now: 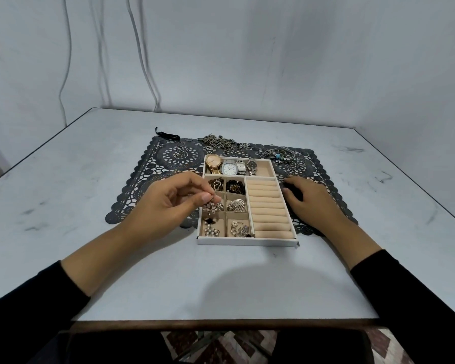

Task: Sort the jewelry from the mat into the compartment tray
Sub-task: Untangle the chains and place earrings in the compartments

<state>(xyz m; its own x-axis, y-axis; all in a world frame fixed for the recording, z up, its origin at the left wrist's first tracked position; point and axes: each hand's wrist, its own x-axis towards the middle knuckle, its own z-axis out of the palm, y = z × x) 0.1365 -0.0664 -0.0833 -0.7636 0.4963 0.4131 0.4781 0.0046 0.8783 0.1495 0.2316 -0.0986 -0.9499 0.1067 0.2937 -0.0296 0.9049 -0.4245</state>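
Jewelry piece [212, 206], a sparkly cluster, hangs pinched in the left hand [168, 203] over the tray's [247, 241] middle-left small compartment, so placing seems in hand; next it needs lowering and letting go. Right hand [310, 200] rests relaxed, holding nothing, beside the tray's right wall. Chains [217, 141] and bracelets [283, 153] wait along the mat's [142, 185] far edge

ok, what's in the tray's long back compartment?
Four watches in a row, gold one leftmost, three silvery; right end shows bare lining. Anything beneath the watches is covered.
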